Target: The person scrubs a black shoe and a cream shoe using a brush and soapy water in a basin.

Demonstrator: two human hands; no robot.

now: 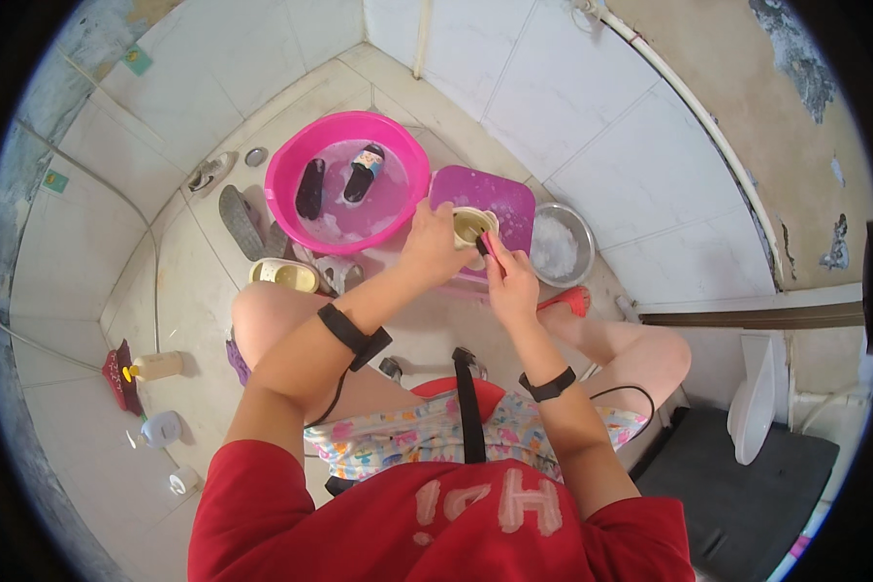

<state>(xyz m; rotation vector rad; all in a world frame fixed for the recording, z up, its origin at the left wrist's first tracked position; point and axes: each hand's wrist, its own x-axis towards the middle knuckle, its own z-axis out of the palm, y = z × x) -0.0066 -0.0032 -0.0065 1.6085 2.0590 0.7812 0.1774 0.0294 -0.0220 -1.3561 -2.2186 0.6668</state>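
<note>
My left hand (pixel 436 244) grips a cream clog (pixel 471 224), which is tilted so its opening faces me. A pink-and-black brush (pixel 486 244) is in my right hand (pixel 513 282), its head inside or against the clog's opening; the bristles are hidden. Beneath both hands is a purple plastic stool or board (pixel 484 188) spotted with suds. To its left a pink basin (pixel 280 164) holds cloudy, soapy water with two black slides, one (pixel 310 189) plain on top and the other (pixel 364 173) with a patterned strap. A similar cream clog (pixel 285 276) lies on the floor by my left knee.
Right of the stool is a metal bowl (pixel 588 244) with white foam. Grey slippers (pixel 240 222) and a sneaker (pixel 211 173) lie left of the basin. Bottles (pixel 158 365) stand by the left wall, near a hose (pixel 156 284). A black mat (pixel 742 487) lies behind right.
</note>
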